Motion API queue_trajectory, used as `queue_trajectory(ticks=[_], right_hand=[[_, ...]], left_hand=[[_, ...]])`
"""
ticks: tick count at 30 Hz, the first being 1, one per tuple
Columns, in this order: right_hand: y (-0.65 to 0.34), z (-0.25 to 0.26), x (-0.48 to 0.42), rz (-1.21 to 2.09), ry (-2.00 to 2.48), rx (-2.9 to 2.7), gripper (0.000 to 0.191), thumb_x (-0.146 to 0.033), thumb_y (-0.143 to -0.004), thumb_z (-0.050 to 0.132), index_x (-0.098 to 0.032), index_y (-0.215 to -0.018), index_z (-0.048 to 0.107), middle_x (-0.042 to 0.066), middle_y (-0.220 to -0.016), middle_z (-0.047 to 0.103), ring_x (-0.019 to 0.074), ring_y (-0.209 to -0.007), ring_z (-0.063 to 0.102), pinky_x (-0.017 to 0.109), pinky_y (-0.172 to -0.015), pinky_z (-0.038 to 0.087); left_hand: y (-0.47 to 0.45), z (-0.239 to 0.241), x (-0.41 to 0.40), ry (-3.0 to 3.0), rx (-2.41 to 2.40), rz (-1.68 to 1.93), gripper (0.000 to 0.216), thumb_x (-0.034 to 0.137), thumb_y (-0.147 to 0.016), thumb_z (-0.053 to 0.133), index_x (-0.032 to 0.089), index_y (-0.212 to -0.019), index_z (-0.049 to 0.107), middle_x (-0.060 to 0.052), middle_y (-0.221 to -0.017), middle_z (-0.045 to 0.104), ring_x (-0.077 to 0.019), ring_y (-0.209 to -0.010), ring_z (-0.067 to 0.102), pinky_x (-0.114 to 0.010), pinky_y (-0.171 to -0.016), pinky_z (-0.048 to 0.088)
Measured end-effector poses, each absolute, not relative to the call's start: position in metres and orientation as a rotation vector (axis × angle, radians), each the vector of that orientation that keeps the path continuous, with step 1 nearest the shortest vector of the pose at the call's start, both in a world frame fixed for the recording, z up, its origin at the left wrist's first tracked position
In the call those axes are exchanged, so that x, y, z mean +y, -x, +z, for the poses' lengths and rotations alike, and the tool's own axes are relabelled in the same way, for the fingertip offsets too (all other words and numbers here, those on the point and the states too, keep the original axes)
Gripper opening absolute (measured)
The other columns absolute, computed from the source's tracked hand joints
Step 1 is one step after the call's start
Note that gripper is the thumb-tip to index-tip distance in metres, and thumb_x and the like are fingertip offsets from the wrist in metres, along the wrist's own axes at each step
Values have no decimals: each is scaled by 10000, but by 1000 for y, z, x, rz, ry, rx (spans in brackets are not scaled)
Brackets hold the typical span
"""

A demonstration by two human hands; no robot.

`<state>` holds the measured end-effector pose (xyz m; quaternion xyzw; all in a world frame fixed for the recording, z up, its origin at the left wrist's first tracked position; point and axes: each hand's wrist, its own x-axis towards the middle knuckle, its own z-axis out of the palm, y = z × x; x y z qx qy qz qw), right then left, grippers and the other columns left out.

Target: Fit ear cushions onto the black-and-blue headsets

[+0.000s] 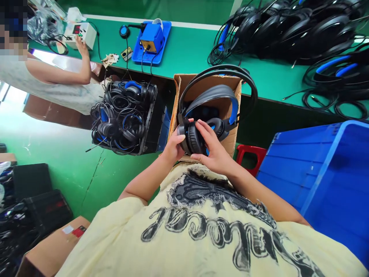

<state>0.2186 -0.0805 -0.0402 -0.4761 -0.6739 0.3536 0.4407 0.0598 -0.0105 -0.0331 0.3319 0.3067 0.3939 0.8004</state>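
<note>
Both hands are on one black headset (195, 138) with a blue inner headband pad, held above an open cardboard box (176, 96). My left hand (174, 145) grips the outside of one ear cup, its thumb across the shell. Against the cushion of that same cup, my right hand (212, 148) presses with bent fingers and thumb. The headset's other ear cup hangs farther right, and its headband arches up toward the green bench. Dark items lie inside the box, partly hidden by the headset.
Left of the box, a black crate (150, 119) is heaped with headsets. More headsets (276, 34) are piled on the green bench (190, 46), near a blue soldering station (152, 38). A large blue bin (300, 161) and red stool (252, 156) stand right. A co-worker (57, 77) sits left.
</note>
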Motion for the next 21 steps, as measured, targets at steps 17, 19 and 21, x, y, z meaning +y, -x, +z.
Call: queue_trajectory(ticks=[17,19,21], right_hand=[[-220,-38,-81,834,1160,-1652,929,-452,-896,726,-446,-1629,156,21,-1721,158,330,-1595,191,588,-1301,218],[-221,-39,-80,838,1155,-1662,935,-450,-895,728,-450,-1629,149,15,-1721,167,326,-1599,179,585,-1303,210],[-222,-39,-78,833,1155,-1672,936,-456,-896,725,-448,-1631,145,15,-1721,175,323,-1601,173,583,-1304,208]], left_hand=[[-60,-48,-6,-690,617,840,595,415,-679,746,182,-1224,688,-81,-1088,770,-339,-1143,704,-429,-960,592],[-59,-50,-6,-675,627,833,591,408,-682,750,186,-1226,685,-75,-1058,775,-338,-1130,711,-430,-952,595],[-59,-51,-6,-660,640,828,606,404,-674,757,184,-1233,679,-74,-1026,777,-341,-1119,715,-434,-945,598]])
